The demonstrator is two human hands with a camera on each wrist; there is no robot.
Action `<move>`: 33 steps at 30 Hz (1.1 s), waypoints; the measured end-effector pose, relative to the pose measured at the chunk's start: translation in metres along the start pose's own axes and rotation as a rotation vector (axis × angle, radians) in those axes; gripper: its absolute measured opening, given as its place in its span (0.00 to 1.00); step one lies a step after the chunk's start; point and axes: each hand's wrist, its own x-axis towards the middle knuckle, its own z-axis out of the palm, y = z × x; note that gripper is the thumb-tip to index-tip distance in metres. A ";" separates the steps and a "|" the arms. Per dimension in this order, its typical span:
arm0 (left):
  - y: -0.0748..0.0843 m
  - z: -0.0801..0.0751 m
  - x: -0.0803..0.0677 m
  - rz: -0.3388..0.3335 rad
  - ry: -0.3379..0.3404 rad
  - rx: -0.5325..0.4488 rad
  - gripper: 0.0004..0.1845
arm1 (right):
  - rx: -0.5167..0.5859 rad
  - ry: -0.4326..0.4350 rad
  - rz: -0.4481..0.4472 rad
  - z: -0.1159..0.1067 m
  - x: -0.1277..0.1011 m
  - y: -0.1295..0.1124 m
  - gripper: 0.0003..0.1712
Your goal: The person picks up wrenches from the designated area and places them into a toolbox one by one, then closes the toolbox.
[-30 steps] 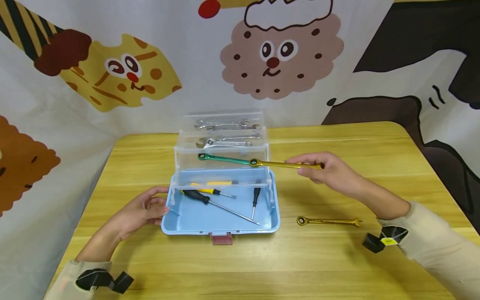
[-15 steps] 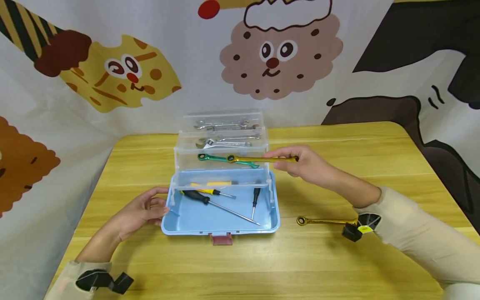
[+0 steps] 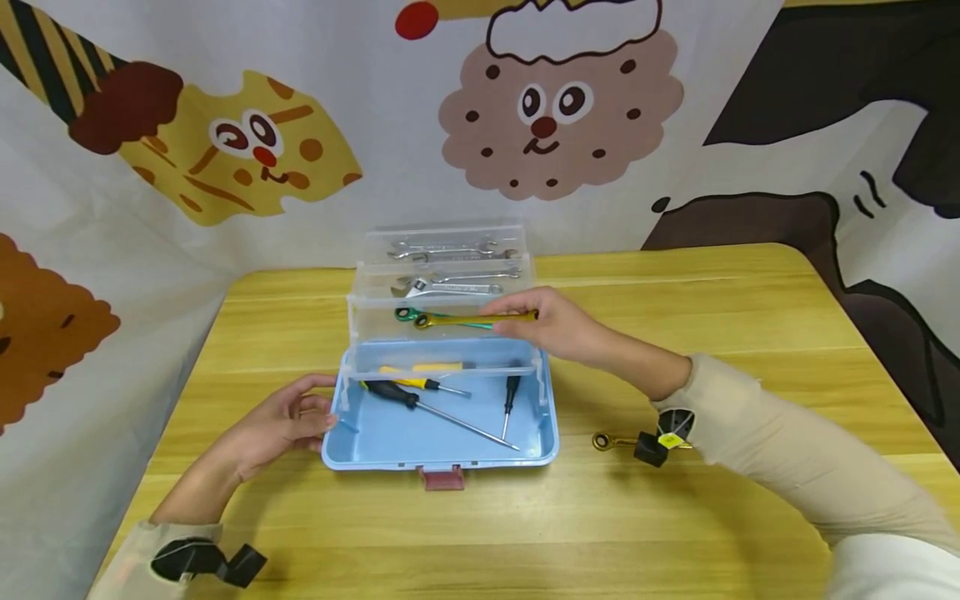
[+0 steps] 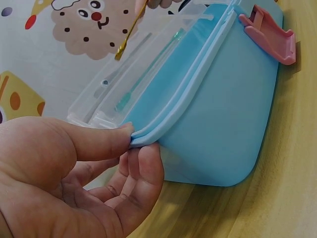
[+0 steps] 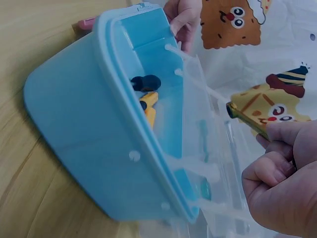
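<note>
My left hand (image 3: 279, 423) pinches the left rim of a light blue toolbox (image 3: 390, 462); in the left wrist view, thumb and fingers lie on either side of that rim. A gold ratcheting combination wrench (image 3: 453, 320) is in my right hand (image 3: 553, 323), held near its right end. It hovers lengthwise over the lowest clear tray (image 3: 369, 332), its ring end to the left. In that tray lies a green ratcheting wrench (image 3: 406, 314), partly hidden behind the gold one. Apart from the box, the right wrist view shows the gold wrench (image 5: 247, 118) between thumb and curled fingers.
Silver wrenches (image 3: 450, 288) lie in the upper clear trays. Black and yellow screwdrivers (image 3: 392, 392) rest in the box's bottom. A second gold wrench (image 3: 602, 442) lies on the table (image 3: 525, 533) to the right, partly covered by the right wrist camera. A patterned cloth (image 3: 405, 125) hangs behind.
My right hand has moved left with the gold wrench, from right of the box to over the lowest tray. The left hand has stayed on the rim.
</note>
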 end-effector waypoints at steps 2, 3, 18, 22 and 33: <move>0.000 0.000 0.000 0.000 -0.003 -0.008 0.27 | -0.016 -0.005 -0.016 0.005 0.006 -0.001 0.18; 0.000 0.000 0.000 -0.002 -0.004 -0.012 0.27 | -0.022 -0.008 -0.024 0.007 0.008 -0.002 0.18; -0.002 -0.001 0.001 -0.008 -0.001 -0.021 0.27 | -0.127 -0.074 -0.040 0.037 0.033 -0.009 0.20; -0.002 0.000 0.001 -0.009 -0.002 -0.020 0.27 | -0.044 -0.077 -0.021 0.034 0.029 -0.005 0.24; -0.001 -0.003 -0.001 0.009 -0.024 -0.018 0.26 | 0.065 -0.169 -0.163 0.023 0.021 0.006 0.17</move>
